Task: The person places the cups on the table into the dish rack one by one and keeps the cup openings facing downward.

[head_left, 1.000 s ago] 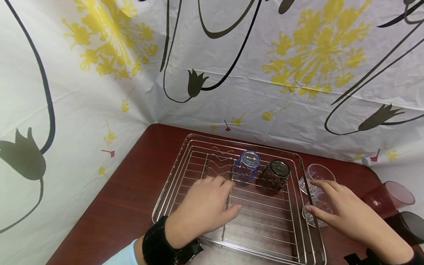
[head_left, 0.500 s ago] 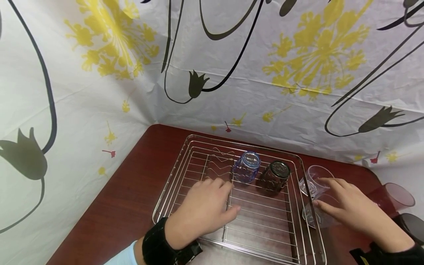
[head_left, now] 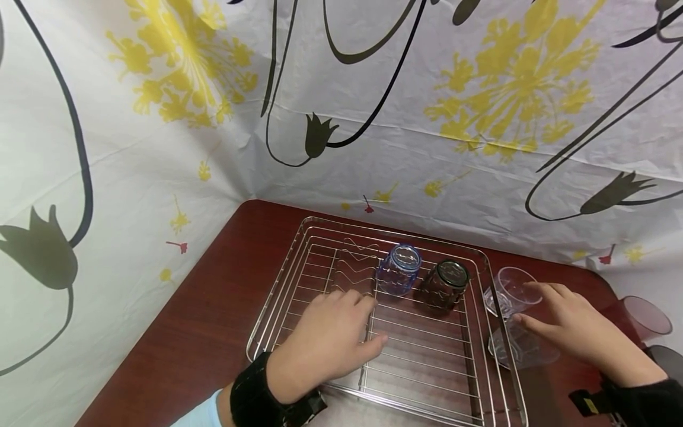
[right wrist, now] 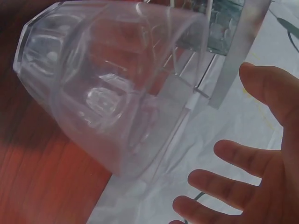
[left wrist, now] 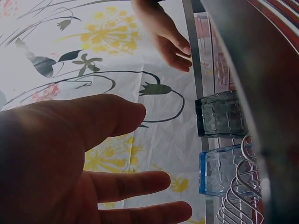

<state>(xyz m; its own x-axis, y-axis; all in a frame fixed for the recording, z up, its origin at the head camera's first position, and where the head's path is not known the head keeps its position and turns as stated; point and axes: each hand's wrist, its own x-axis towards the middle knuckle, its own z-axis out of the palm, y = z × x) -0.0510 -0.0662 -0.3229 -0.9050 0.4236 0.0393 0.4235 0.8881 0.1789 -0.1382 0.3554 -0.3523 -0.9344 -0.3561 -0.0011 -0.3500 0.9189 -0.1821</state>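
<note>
My left hand (head_left: 325,344) hovers over the left half of a wire rack (head_left: 395,406), fingers relaxed and holding nothing. Upside down at the rack's back right are a blue glass (head_left: 399,270) and a dark green glass (head_left: 445,284). Just outside the rack's right side, my right hand (head_left: 581,329) is held over two clear glasses, a rear one (head_left: 514,293) and a front one (head_left: 525,350), which its thumb partly overlaps. In the right wrist view, a clear glass (right wrist: 103,84) stands apart from the spread fingers (right wrist: 233,158), with nothing in their grasp.
A red glass (head_left: 645,317) and a dark glass (head_left: 667,359) stand at the far right, partly behind my right forearm. A patterned white cloth (head_left: 384,148) hangs behind and beside the reddish-brown table (head_left: 213,284). Wavy wires (head_left: 356,261) rise inside the rack.
My right hand has drawn away to the right from the rack's side, uncovering more of the clear glasses. My left hand has stayed in place over the rack.
</note>
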